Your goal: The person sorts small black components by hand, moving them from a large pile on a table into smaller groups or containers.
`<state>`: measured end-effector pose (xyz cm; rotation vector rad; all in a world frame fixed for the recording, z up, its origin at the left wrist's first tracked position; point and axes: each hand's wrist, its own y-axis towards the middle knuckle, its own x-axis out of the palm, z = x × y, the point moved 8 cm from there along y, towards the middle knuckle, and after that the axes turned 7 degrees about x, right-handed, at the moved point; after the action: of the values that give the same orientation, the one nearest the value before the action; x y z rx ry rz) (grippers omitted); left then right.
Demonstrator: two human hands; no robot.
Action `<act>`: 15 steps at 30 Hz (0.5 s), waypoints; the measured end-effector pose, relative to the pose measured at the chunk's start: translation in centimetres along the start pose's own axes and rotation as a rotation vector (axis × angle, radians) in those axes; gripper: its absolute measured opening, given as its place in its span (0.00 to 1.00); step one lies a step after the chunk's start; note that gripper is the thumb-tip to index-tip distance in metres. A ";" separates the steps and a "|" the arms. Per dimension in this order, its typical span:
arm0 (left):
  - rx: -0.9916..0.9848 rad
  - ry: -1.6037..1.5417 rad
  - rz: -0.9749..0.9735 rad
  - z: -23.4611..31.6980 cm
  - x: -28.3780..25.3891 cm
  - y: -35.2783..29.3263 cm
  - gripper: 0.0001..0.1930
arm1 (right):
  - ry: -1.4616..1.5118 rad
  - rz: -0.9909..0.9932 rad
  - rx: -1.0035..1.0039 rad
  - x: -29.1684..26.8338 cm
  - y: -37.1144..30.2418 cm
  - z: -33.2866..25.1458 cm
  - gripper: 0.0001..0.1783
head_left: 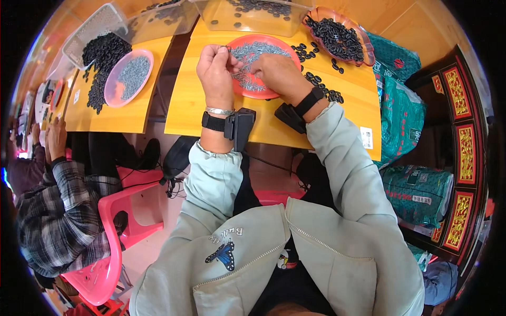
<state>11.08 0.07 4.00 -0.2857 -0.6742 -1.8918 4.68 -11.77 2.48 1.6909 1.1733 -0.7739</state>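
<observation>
My left hand (215, 68) is closed in a pinch over the left rim of a red plate (255, 95). A small black piece (228, 48) shows at its fingertips, mostly hidden. Over the plate's middle, my right hand (276, 73) bends down with its fingers drawn together among many thin grey screw-like pins (263, 48). Whatever those fingers grip is hidden. Loose black oval pieces (316, 81) lie on the yellow table (200, 116), to the right of the plate.
A red scalloped bowl (369, 47) of black ovals stands at the far right. Clear plastic bins (253, 23) line the back. On the left table are a black heap (105, 50) and a pink plate (110, 95) of pins. A person (68, 205) sits left; green sacks (400, 121) stand right.
</observation>
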 end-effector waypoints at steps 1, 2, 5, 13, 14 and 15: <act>0.001 0.000 0.002 0.0 0.0 0.0 0.06 | -0.035 -0.022 -0.005 0.1 0.1 -0.2 0.07; 0.001 0.009 0.005 0.0 0.0 0.0 0.06 | -0.070 -0.043 -0.009 0.2 0.2 -0.3 0.06; -0.004 0.007 0.005 -0.1 0.1 0.1 0.06 | -0.181 -0.074 0.001 0.6 0.3 0.3 0.05; -0.015 0.000 0.012 0.0 -0.2 0.2 0.06 | -0.122 0.010 0.024 -0.6 -0.4 0.4 0.05; -0.001 -0.008 0.008 0.2 -0.4 0.3 0.06 | -0.057 0.016 0.080 -1.0 -0.3 0.7 0.05; 0.010 -0.021 0.000 0.3 -0.3 0.3 0.06 | -0.061 0.017 0.083 -1.2 -0.5 1.1 0.05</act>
<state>11.46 0.32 4.19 -0.2995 -0.6980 -1.8874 3.79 -13.16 2.95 1.7308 1.0973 -0.8683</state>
